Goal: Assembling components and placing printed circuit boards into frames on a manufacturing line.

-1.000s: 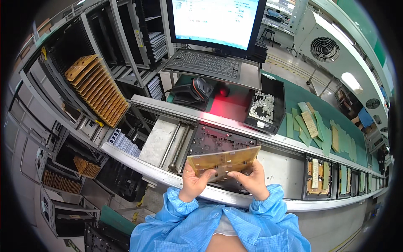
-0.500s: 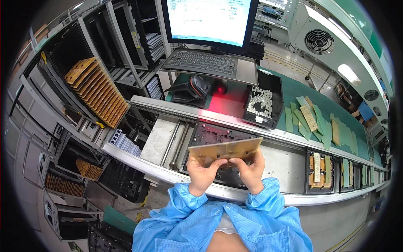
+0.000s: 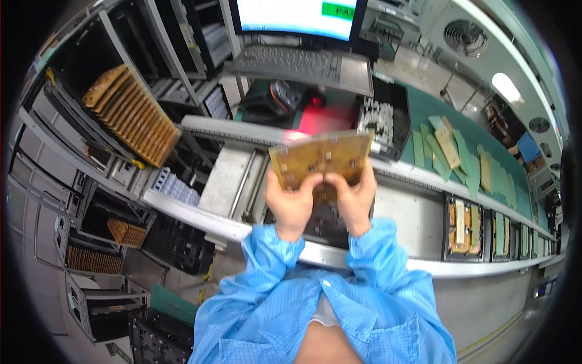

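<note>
A thin amber circuit board [image 3: 324,155] is tilted up in front of me above the conveyor. My left hand [image 3: 290,197] grips its left side, and my right hand [image 3: 353,194] grips the right side. Both thumbs press on the near face close to the middle of the lower edge; the other fingers go behind the board, out of sight. Under the board lies a black fixture tray [image 3: 327,227] on the conveyor, partly covered by the board and my hands. Beyond the board a handheld scanner [image 3: 282,97] rests below the keyboard shelf, where red light glows on the surface.
A keyboard [image 3: 285,64] and a monitor [image 3: 297,18] stand ahead. A black bin [image 3: 397,115] holds small white parts. Green and tan strips [image 3: 445,145] lie on the green bench. Racked boards [image 3: 130,115] stand at left. More loaded trays [image 3: 464,227] sit along the conveyor at right.
Both hands have raised the board and moved it away from me, tipping its face more toward me. A green patch has appeared on the monitor. The whole view has shifted slightly.
</note>
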`<state>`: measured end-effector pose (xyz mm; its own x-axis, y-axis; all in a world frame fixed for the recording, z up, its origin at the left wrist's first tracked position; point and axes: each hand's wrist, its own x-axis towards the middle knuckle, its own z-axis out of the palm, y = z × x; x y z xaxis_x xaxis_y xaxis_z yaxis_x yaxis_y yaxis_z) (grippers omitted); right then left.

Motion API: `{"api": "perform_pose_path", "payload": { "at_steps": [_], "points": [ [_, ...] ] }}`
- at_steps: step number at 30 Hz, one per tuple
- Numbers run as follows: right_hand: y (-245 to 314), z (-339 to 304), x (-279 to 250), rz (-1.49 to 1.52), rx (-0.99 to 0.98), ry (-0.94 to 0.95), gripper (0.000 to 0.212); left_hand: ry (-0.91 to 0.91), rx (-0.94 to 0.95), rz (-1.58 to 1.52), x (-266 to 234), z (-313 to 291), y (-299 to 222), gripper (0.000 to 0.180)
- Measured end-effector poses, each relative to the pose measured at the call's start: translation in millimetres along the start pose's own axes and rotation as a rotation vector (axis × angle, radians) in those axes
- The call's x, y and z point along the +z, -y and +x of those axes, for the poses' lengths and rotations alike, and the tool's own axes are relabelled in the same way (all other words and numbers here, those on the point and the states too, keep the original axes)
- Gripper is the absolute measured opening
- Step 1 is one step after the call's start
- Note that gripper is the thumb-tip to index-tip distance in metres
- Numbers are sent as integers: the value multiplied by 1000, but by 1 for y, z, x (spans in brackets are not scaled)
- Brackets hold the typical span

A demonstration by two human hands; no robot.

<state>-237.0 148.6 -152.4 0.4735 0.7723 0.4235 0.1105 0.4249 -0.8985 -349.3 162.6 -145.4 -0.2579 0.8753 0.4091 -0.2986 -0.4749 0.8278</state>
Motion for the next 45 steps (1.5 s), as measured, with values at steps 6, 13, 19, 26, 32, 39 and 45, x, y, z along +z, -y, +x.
{"api": "perform_pose_path", "payload": {
  "at_steps": [6,13,19,26,32,39,45],
  "points": [
    [7,22,26,-345,-265,2,23,-166,215,166,10,31,2,33],
    [-32,74,-41,-909,-330,800,35,-429,188,115,-110,47,-49,55],
    [-68,74,-32,-942,-85,990,47,-450,122,218,-142,31,-43,59],
    [-69,67,-28,-942,122,1068,50,-431,10,247,-146,31,-17,55],
    [-56,24,-41,-1125,-464,808,54,-399,-7,223,-135,30,-18,53],
    [-41,-5,-54,-1202,-101,999,50,-363,-29,123,-130,26,-27,52],
    [34,-16,-19,-582,-193,916,52,-182,-291,-170,-79,-20,-16,51]
  ]
}}
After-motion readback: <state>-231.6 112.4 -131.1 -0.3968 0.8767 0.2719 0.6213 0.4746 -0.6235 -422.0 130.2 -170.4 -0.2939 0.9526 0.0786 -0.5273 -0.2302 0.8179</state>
